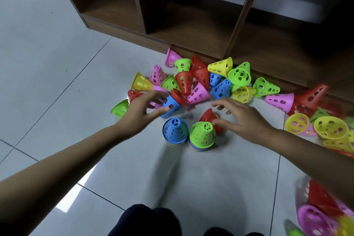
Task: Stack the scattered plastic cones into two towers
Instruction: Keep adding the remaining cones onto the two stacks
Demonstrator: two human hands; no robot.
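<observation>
Two short towers of nested cones stand on the tiled floor in front of me: one topped by a blue cone [175, 130], the other by a green cone [203, 135]. My left hand [142, 110] hovers with spread fingers just left of a loose blue cone [171, 105] lying on its side; the thumb is close to it. My right hand [240, 116] is spread over a red cone [208, 116] lying behind the green-topped tower, with the thumb at its side. Neither hand grips anything.
A heap of several pink, yellow, green, red and blue cones [193, 80] lies against the base of a brown wooden shelf unit [191, 30]. More cones are scattered at the right [329, 126] and the lower right corner [314, 218]. My dark-clothed knees [151, 220] are at the bottom edge.
</observation>
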